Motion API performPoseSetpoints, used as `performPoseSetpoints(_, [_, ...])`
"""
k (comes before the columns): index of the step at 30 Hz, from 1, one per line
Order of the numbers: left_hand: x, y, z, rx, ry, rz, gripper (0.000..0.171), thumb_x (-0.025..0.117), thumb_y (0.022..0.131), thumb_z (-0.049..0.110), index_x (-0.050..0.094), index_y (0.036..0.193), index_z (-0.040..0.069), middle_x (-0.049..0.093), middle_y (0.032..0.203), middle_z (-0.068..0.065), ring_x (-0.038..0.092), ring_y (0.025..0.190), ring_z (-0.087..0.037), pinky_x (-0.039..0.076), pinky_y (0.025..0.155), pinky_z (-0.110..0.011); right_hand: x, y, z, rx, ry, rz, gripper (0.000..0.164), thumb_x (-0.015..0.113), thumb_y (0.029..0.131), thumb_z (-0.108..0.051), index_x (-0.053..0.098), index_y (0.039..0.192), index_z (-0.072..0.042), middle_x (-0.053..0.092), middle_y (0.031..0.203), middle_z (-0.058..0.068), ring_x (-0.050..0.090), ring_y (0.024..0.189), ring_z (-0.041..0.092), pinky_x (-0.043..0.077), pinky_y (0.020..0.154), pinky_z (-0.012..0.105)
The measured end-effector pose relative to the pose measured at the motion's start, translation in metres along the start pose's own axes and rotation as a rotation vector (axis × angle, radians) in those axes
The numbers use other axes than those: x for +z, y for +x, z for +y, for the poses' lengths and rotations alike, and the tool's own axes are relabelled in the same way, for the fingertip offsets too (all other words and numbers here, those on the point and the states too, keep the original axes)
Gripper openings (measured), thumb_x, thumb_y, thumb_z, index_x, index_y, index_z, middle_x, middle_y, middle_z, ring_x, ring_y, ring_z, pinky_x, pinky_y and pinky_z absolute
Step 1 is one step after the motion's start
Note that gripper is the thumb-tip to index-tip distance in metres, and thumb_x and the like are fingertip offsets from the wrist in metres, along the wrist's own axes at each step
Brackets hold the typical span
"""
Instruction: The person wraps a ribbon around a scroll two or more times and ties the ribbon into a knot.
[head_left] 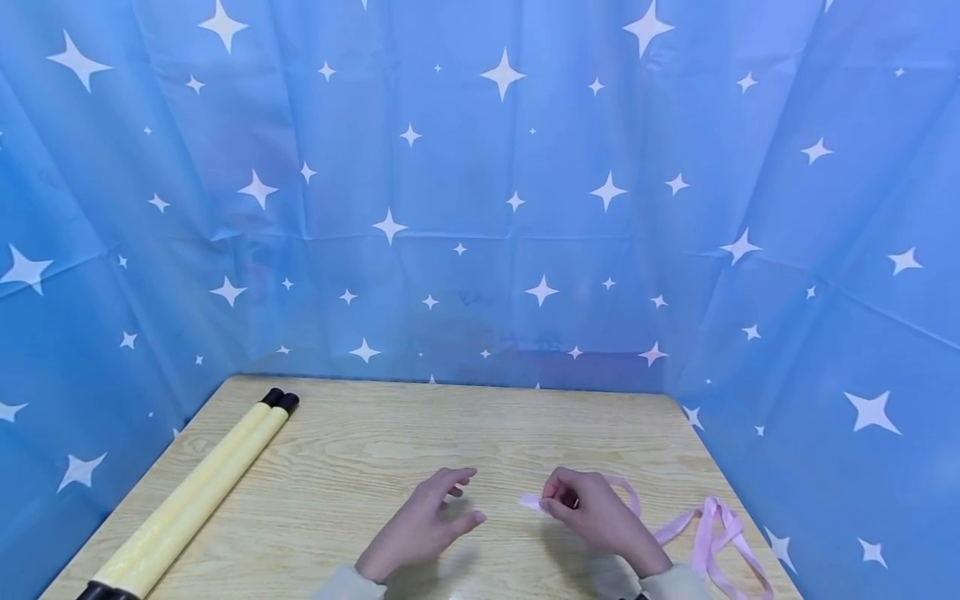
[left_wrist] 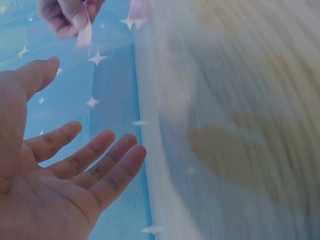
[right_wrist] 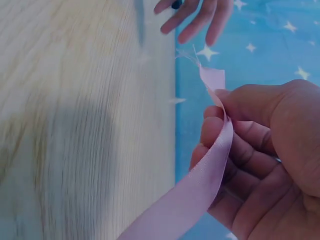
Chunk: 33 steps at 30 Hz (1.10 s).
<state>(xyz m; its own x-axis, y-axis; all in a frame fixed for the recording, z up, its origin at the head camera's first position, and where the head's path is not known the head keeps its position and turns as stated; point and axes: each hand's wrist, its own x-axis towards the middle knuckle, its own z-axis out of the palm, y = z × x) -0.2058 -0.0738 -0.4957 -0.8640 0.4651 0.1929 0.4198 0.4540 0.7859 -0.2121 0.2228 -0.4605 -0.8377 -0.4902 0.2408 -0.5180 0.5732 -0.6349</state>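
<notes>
A pink ribbon (head_left: pixel 705 533) trails in loose loops over the right side of the table. My right hand (head_left: pixel 600 512) pinches it near one end between thumb and fingers; in the right wrist view that ribbon (right_wrist: pixel 200 185) runs down across the fingers, and its short tip has frayed threads. To the left, my left hand (head_left: pixel 423 521) is held over the table with fingers spread and nothing in it. Its palm and separated fingers show in the left wrist view, with the left hand (left_wrist: pixel 65 175) apart from the ribbon tip (left_wrist: pixel 85 36).
Two pale yellow rods (head_left: pixel 195 500) with black end caps lie side by side along the left edge of the wooden table (head_left: pixel 450 425). Blue curtains (head_left: pixel 465 167) with white stars surround the table's back and sides.
</notes>
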Motion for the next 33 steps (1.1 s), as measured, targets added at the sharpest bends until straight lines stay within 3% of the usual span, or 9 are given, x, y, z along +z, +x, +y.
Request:
performPoseSetpoints(5, [0.011, 0.006, 0.008, 0.031, -0.033, -0.018, 0.061, 0.067, 0.099, 0.042, 0.05, 0.147, 0.008, 0.06, 0.141, -0.014, 0.065, 0.116, -0.03, 0.058, 0.087, -0.031, 0.008, 0.004, -0.009, -0.034, 0.023, -0.007, 0.009, 0.072, 0.095, -0.012, 0.066, 0.089, -0.016, 0.061, 0.073, -0.011, 0.05, 0.063, -0.005, 0.047, 0.055, 0.018])
performPoseSetpoints(13, [0.028, 0.015, 0.018, 0.062, -0.1, -0.045, 0.053, 0.069, 0.099, 0.038, 0.059, 0.138, 0.005, 0.07, 0.117, -0.007, 0.065, 0.093, -0.003, 0.057, 0.076, -0.019, 0.021, 0.008, -0.02, -0.09, 0.054, -0.035, 0.01, 0.072, 0.095, -0.014, 0.067, 0.088, -0.018, 0.062, 0.071, -0.011, 0.049, 0.062, -0.006, 0.046, 0.054, 0.017])
performPoseSetpoints(20, [0.034, 0.015, 0.019, 0.105, -0.079, -0.038, 0.02, 0.071, 0.097, 0.029, 0.076, 0.107, 0.012, 0.073, 0.089, 0.009, 0.059, 0.071, 0.007, 0.053, 0.063, -0.015, 0.028, 0.01, -0.024, -0.092, 0.049, -0.059, 0.012, 0.071, 0.095, -0.011, 0.067, 0.089, -0.02, 0.062, 0.072, -0.013, 0.05, 0.063, -0.007, 0.047, 0.054, 0.017])
performPoseSetpoints(25, [0.035, 0.014, 0.019, 0.106, -0.095, -0.036, 0.014, 0.071, 0.097, 0.028, 0.077, 0.095, 0.016, 0.071, 0.079, 0.008, 0.054, 0.064, 0.008, 0.05, 0.055, -0.014, 0.029, 0.01, -0.026, -0.082, 0.049, -0.075, 0.013, 0.069, 0.097, -0.012, 0.066, 0.089, -0.022, 0.062, 0.074, -0.014, 0.051, 0.065, -0.007, 0.048, 0.055, 0.017])
performPoseSetpoints(33, [0.035, 0.011, 0.021, 0.057, -0.232, -0.053, 0.014, 0.069, 0.098, 0.018, 0.077, 0.094, 0.007, 0.076, 0.082, -0.01, 0.071, 0.063, -0.01, 0.058, 0.059, -0.02, 0.03, 0.007, -0.024, -0.061, 0.047, -0.092, 0.007, 0.069, 0.099, -0.02, 0.067, 0.093, -0.022, 0.063, 0.075, -0.014, 0.05, 0.064, -0.007, 0.047, 0.056, 0.016])
